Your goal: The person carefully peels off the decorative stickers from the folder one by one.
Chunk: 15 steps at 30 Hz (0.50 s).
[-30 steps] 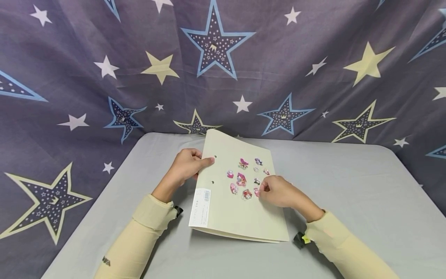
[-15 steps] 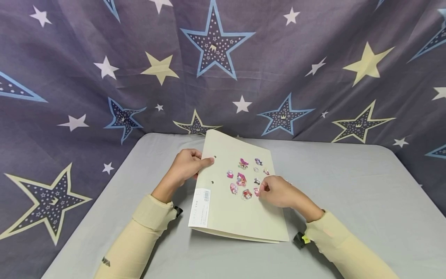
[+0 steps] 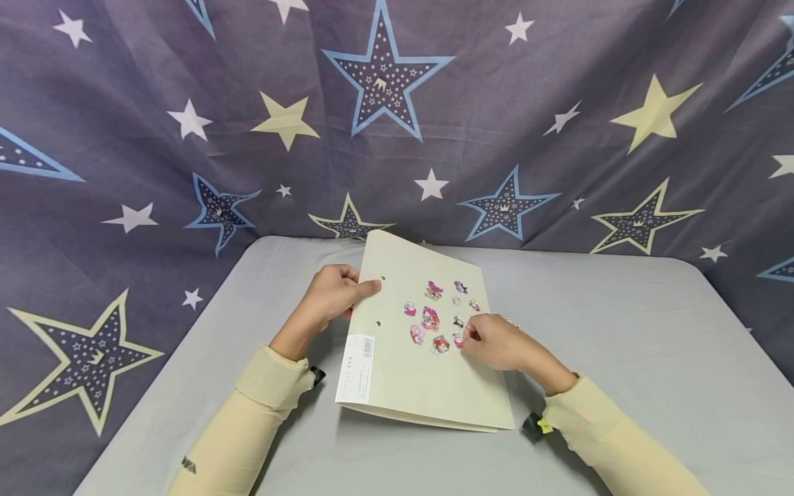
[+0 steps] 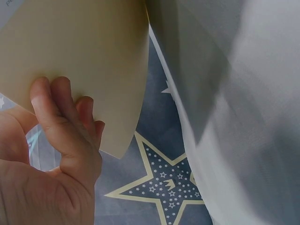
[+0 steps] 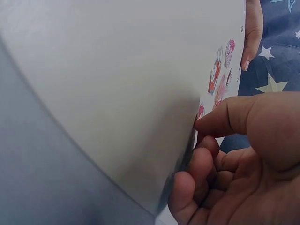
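A cream file folder stands tilted over the table, with a white barcode label at its lower left corner. Shiny cartoon stickers dot its front. My left hand grips the folder's left edge, thumb on the front; in the left wrist view its fingers lie on the opposite side. My right hand is at the folder's right side, its thumb and index finger pinching the edge of a small pink sticker. Seen from the right wrist, the other fingers are curled below that pinch.
A grey cloth covers the table. Behind and to the left hangs a dark curtain printed with stars. A small pale item shows just beyond my right hand. Dark wrist devices sit at both cuffs.
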Each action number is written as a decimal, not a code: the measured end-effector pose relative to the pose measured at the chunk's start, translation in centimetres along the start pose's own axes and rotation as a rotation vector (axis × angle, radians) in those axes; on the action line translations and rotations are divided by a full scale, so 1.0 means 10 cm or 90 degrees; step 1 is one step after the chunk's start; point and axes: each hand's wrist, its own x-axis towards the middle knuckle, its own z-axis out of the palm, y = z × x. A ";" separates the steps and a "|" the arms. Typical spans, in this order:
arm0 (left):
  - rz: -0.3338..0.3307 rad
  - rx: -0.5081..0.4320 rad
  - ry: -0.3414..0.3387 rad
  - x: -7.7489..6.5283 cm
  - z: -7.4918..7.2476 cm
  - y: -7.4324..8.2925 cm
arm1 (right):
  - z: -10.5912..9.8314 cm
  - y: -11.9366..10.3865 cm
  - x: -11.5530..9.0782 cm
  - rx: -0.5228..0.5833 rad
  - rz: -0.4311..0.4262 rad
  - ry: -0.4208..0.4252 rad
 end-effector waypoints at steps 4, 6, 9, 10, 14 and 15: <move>0.000 0.001 0.002 0.00 0.00 0.00 | 0.00 0.02 0.00 -0.012 -0.020 -0.002; -0.001 0.002 0.001 0.00 0.00 0.00 | -0.01 0.03 0.00 -0.017 -0.029 -0.002; -0.004 0.002 -0.001 0.00 0.00 0.01 | -0.02 0.03 0.00 -0.024 -0.042 -0.001; -0.006 0.002 -0.001 0.00 0.00 0.01 | -0.02 0.03 0.00 -0.026 -0.045 0.000; -0.010 0.001 -0.002 0.00 -0.01 0.01 | -0.03 0.02 0.00 -0.032 -0.049 0.003; -0.010 0.001 -0.001 0.00 -0.01 0.01 | -0.04 0.01 -0.01 -0.033 -0.050 0.003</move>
